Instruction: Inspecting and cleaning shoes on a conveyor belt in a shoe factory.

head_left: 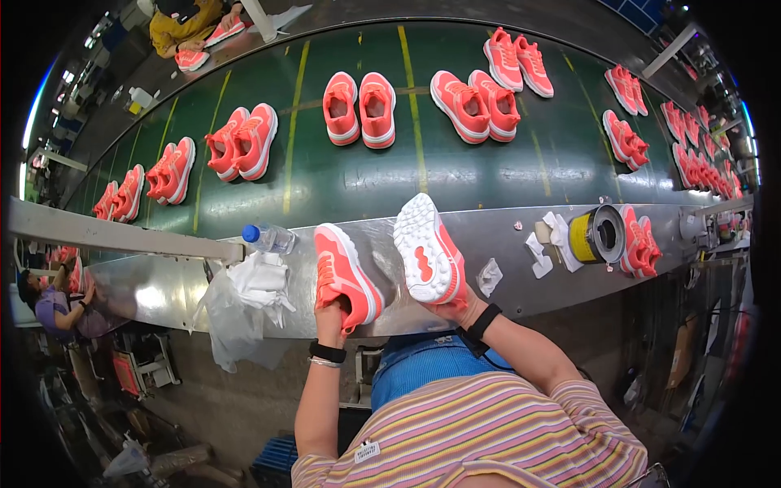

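My left hand (pixel 329 315) grips a coral-pink sneaker (pixel 335 264) by its heel end, with the fingers partly hidden in the opening. The shoe points away from me, its white sole edge facing right, just over the metal ledge. Beside it, my right hand (pixel 461 311) is closed round the heel of a second sneaker (pixel 425 250). That one is tipped so its white studded sole with coral patches faces up. Most of the right fingers are behind the shoe. A gap separates the two sneakers.
Beyond the metal ledge (pixel 504 293), pairs of coral sneakers stand on a green conveyor belt (pixel 342 183). A blue-capped bottle (pixel 272 238) and white cloth (pixel 260 281) lie left; a yellow-labelled tin (pixel 596 236) and paper scraps (pixel 561 240) lie right. Other people work far left and across the belt.
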Demonstrator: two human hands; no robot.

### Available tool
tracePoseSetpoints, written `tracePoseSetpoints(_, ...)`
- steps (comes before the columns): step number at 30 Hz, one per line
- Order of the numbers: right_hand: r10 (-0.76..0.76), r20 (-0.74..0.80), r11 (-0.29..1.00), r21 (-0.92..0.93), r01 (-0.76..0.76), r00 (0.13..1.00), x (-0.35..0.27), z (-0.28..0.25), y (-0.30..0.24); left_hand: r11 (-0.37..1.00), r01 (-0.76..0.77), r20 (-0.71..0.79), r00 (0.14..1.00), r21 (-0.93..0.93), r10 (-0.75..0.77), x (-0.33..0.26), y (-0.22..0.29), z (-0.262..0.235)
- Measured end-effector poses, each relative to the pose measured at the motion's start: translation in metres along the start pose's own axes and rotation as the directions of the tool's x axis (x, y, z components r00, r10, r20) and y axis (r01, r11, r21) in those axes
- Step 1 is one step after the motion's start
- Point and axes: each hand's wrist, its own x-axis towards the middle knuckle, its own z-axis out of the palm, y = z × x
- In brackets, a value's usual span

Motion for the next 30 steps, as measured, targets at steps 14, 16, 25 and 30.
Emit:
tracePoseSetpoints(14, -0.228, -0.326, 0.974, -0.086, 0.211, 0.918, -0.007, 0.029, 0.010, 0.320, -0.365, 0.127, 0.808, 0.874, 0.575, -0.033, 0.031, 0.009)
tracePoseSetpoints(16, -0.278, -0.302, 0.955, -0.190, 0.228, 0.912, -0.007, 0.023, 0.012, 0.365, -0.456, 0.215, 0.814, 0.812, 0.540, -0.054, 0.051, 0.049)
tracePoseSetpoints(25, -0.447, -0.127, 0.849, -0.372, 0.375, 0.886, 0.004, 0.005, 0.043, 0.931, -0.200, 0.297, 0.949, 0.306, 0.106, -0.059, 0.009, 0.122)
tracePoseSetpoints(30, -0.462, 0.015, 0.635, -0.692, 0.343, 0.887, -0.025, -0.001, 0.031, 0.989, 0.146, 0.303, 0.943, -0.007, -0.137, -0.048, 0.012, 0.120)
